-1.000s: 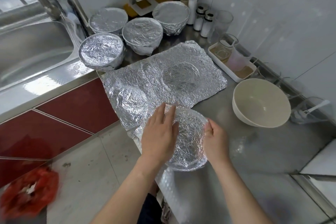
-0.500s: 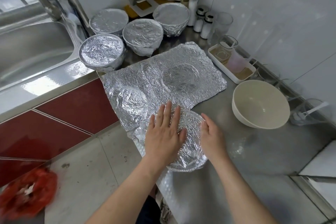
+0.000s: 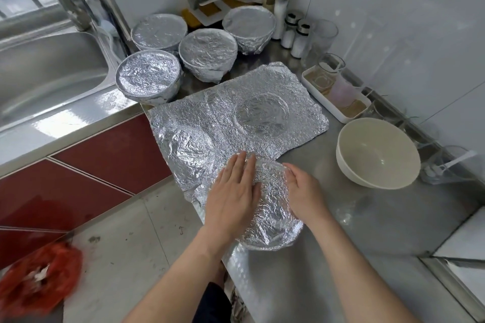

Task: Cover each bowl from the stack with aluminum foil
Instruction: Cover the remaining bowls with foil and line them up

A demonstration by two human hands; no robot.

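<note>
A foil-covered bowl (image 3: 273, 220) sits at the near edge of the steel counter. My left hand (image 3: 233, 194) lies flat on its foil top, fingers straight. At the bowl's right rim, my right hand (image 3: 304, 194) presses the foil with fingers slightly bent. A large crinkled foil sheet (image 3: 236, 115) with round dents is spread just behind. An uncovered cream bowl (image 3: 378, 152) stands to the right. Several foil-covered bowls (image 3: 207, 52) are grouped at the back.
A steel sink (image 3: 47, 68) lies at the left. A white tray (image 3: 336, 97) with cups, shakers (image 3: 296, 34) and glasses line the back right wall. A red bag (image 3: 36, 278) lies on the floor below. Red cabinet fronts (image 3: 99, 155) run under the counter.
My left hand slid forward and right across the foil top. My right hand moved from the bowl's right side up onto the far right rim.
</note>
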